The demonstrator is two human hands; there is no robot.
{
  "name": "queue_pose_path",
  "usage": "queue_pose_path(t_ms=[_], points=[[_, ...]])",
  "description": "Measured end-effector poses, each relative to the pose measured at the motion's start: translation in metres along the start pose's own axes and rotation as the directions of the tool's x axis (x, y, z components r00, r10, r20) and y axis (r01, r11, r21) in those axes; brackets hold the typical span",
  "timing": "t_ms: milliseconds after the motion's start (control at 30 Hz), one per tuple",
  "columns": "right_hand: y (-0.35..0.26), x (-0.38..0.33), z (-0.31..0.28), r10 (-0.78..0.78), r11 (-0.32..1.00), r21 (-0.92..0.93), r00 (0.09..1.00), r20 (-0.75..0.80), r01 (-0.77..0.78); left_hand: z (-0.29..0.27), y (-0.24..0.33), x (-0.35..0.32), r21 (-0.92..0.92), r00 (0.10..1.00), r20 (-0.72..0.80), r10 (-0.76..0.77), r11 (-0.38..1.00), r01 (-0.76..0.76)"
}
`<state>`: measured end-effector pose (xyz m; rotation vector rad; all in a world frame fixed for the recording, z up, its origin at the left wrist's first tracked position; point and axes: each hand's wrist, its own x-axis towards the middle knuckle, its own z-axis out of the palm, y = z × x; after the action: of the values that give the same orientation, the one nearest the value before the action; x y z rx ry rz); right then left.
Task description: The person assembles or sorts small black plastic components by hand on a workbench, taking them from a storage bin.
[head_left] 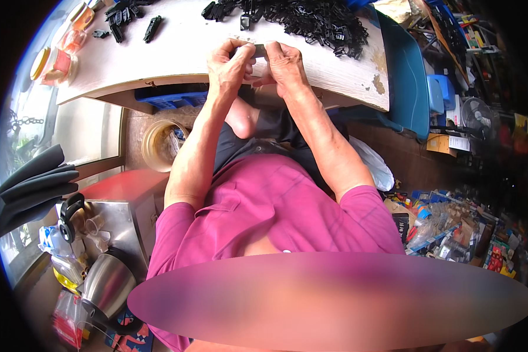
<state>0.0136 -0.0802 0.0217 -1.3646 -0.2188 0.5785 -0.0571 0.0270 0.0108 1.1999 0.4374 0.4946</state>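
Note:
Both hands meet just over the front edge of a pale, worn table point(182, 50). A small dark plastic part point(260, 51) spans the gap between them. My left hand point(229, 64) pinches its left end, thumb and fingers closed. At its right end, my right hand point(284, 66) grips with bent fingers. Much of the part is hidden by the fingertips. Beyond the hands, a big heap of black plastic parts point(328, 26) covers the far right of the table. A smaller pile point(120, 14) lies at the far left, with one loose black part point(152, 29) beside it.
Jars with orange lids point(53, 66) stand at the table's left end. A teal chair or bin point(408, 76) adjoins the right end. Below the table are a blue crate point(170, 101) and a round bucket point(161, 144). A steel kettle point(108, 284) stands at lower left.

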Motion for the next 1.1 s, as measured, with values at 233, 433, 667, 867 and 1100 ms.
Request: queue_pose_path(t_ms=[233, 433, 667, 867, 1100], points=[[-0.002, -0.006, -0.016, 0.004, 0.997, 0.073, 1.000, 0.025, -0.006, 0.007, -0.007, 0.001, -0.048, 0.999, 0.042, 0.007, 0.999, -0.005], [-0.004, -0.015, -0.036, -0.128, 0.984, 0.133, 0.991, 0.037, 0.122, 0.022, -0.007, -0.005, -0.063, 0.987, 0.155, -0.050, 0.996, 0.060], [-0.030, -0.015, -0.099, -0.072, 0.971, 0.208, 0.977, -0.203, 0.115, 0.028, -0.014, -0.005, 0.029, 0.982, 0.190, -0.014, 1.000, 0.009], [-0.100, -0.012, -0.196, -0.160, 0.912, 0.183, 0.730, -0.665, 0.367, 0.036, -0.021, -0.002, 0.154, 0.965, 0.254, 0.070, 0.982, -0.112], [-0.068, -0.001, -0.187, -0.050, 0.990, -0.141, 0.899, -0.435, -0.013, 0.033, -0.039, 0.000, 0.322, 0.953, 0.230, 0.195, 0.909, -0.264]])
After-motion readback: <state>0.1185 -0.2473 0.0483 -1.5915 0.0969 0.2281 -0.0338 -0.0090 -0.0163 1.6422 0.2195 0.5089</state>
